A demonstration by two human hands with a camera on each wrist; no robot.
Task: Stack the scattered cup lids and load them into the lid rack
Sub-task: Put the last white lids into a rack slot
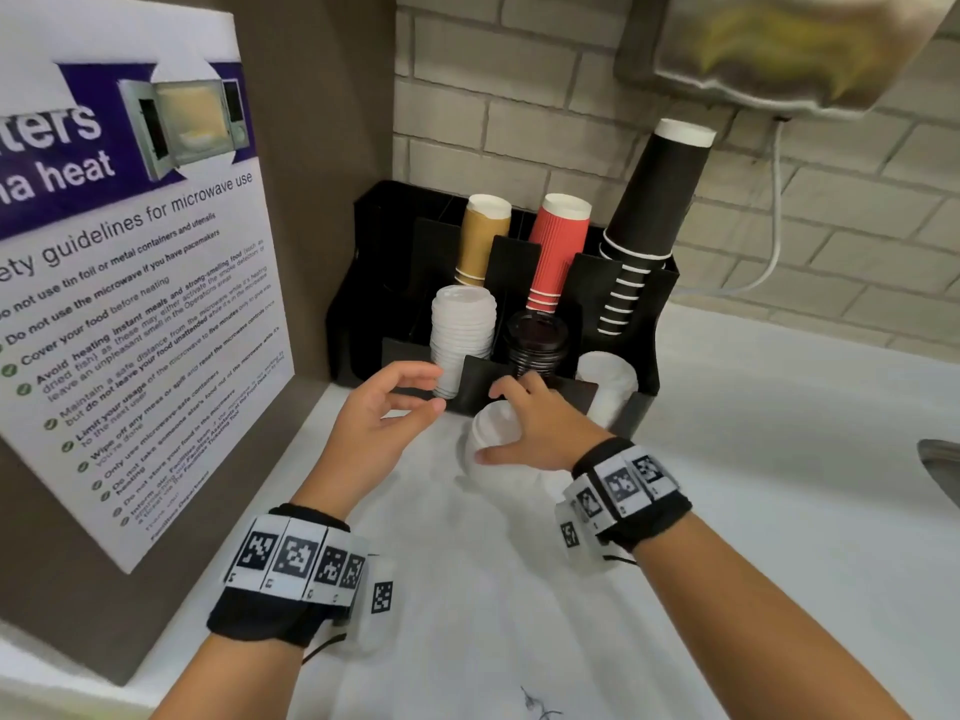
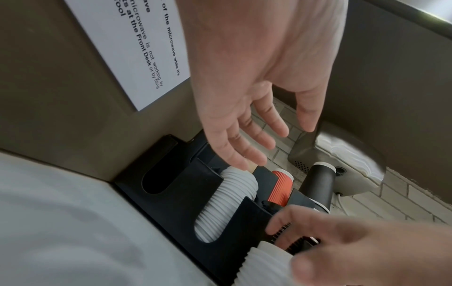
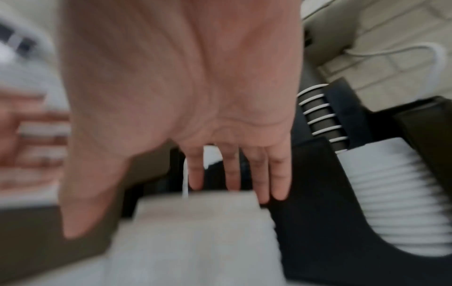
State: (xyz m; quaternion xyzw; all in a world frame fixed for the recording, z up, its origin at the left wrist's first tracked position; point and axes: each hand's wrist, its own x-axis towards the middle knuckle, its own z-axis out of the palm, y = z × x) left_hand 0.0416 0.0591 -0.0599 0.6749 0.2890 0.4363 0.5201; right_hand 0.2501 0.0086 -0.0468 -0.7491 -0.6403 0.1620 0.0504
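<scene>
A black lid rack (image 1: 647, 324) stands against the tiled wall. Its front slots hold a tall stack of white lids (image 1: 462, 330), black lids (image 1: 535, 337) and more white lids (image 1: 608, 387). On the counter just in front of the rack stands a loose stack of white lids (image 1: 493, 449). My right hand (image 1: 491, 423) grips this stack from above, thumb on its near side and fingers over its far side; the right wrist view is blurred (image 3: 156, 209). Beside it, in front of the tall white stack (image 2: 227, 203), my left hand (image 1: 438, 387) hovers with spread fingers (image 2: 244, 151), holding nothing.
Brown (image 1: 480, 236), red (image 1: 558, 246) and black (image 1: 649, 215) paper cups stand upside down in the rack's back slots. A microwave poster (image 1: 130, 283) covers the panel at the left. A metal dispenser (image 1: 779, 44) hangs above, and a sink edge (image 1: 940, 470) shows at the right.
</scene>
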